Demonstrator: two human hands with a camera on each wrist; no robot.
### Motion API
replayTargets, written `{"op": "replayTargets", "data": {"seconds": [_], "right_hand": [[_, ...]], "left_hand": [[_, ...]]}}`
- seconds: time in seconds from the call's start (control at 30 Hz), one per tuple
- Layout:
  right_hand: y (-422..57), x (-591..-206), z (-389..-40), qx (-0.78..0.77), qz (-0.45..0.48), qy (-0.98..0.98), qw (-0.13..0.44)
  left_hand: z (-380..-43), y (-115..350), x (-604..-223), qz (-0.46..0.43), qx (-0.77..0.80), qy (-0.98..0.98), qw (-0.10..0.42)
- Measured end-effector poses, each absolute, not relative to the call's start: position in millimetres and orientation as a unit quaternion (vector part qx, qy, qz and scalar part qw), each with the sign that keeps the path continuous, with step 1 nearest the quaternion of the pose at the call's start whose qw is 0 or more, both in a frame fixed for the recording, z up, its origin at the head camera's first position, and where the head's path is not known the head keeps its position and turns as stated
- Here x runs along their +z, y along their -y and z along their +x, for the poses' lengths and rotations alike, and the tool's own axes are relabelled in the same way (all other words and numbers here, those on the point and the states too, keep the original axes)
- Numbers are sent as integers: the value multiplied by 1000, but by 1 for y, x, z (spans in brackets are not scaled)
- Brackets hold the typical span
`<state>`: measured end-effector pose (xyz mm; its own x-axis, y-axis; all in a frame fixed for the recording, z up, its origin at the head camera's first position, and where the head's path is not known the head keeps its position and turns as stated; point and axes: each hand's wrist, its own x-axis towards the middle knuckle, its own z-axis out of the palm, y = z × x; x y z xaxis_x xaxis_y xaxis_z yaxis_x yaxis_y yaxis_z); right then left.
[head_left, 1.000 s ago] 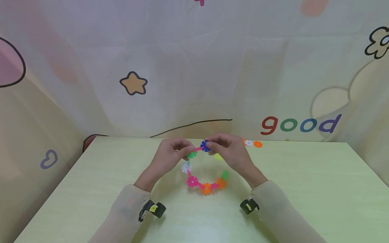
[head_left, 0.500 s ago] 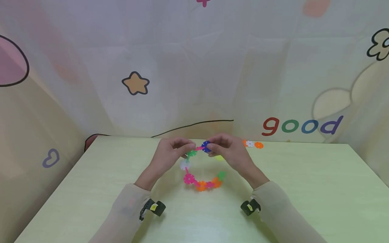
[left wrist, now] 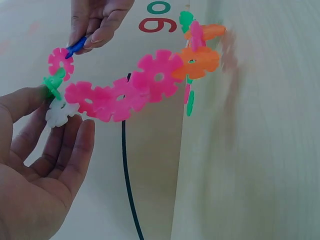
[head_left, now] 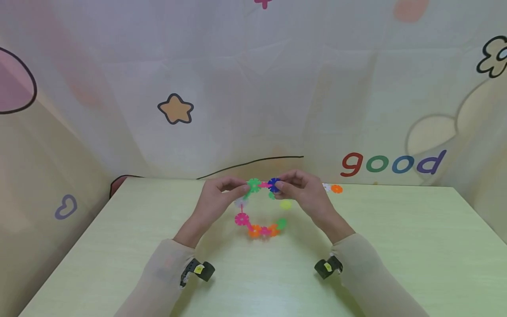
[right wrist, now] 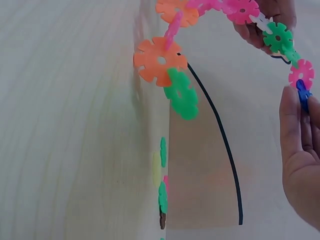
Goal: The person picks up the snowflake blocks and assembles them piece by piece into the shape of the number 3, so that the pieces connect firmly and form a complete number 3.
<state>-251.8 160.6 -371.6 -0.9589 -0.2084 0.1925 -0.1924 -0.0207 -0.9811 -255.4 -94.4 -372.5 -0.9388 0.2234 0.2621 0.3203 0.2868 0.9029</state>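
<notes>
A curved chain of interlocking plastic flower-shaped discs [head_left: 242, 219] hangs between and below the hands, in pink, orange, green, white and blue. With thumb and fingers, my left hand [head_left: 215, 200] pinches the chain at a green disc [left wrist: 53, 85]; a white disc [left wrist: 61, 115] sits by those fingertips. My right hand [head_left: 310, 198] pinches the blue disc [head_left: 273, 185] at one end, which joins a pink disc [right wrist: 301, 74] leading to the green ones. At the chain's other end hangs a green disc [right wrist: 183, 95], joined to an orange disc [right wrist: 161, 61].
Loose discs lie toward the back of the table [head_left: 119, 251], among them an orange disc [head_left: 337, 189] and a yellow disc [head_left: 286, 204]. A printed cloth [head_left: 245, 101] stands behind the table's back edge. Each wrist wears a small black camera [head_left: 205, 271].
Both hands have risen slightly, and the right has shifted a little to the right. The hanging part of the chain has swung up and left. More of the green disc by the left hand shows.
</notes>
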Motion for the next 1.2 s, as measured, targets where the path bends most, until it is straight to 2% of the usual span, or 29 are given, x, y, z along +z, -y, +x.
{"op": "replayTargets", "data": {"seconds": [0.43,0.73,1.0,1.2], "right_hand": [[-171,-367,-255,-669,-170,-720,73],[-194,-370,-265,-580,-138,-802,28],[-190,-391,-294,-379,-169,-909,37],[-179,-392,-301,-286,-179,-939,74]], "left_hand": [[-255,95,-373,-149,-615,773,34],[-254,94,-372,-179,-615,768,-7],[-253,93,-372,-183,-598,780,-31],[-253,95,-371,-189,-586,787,-26]]}}
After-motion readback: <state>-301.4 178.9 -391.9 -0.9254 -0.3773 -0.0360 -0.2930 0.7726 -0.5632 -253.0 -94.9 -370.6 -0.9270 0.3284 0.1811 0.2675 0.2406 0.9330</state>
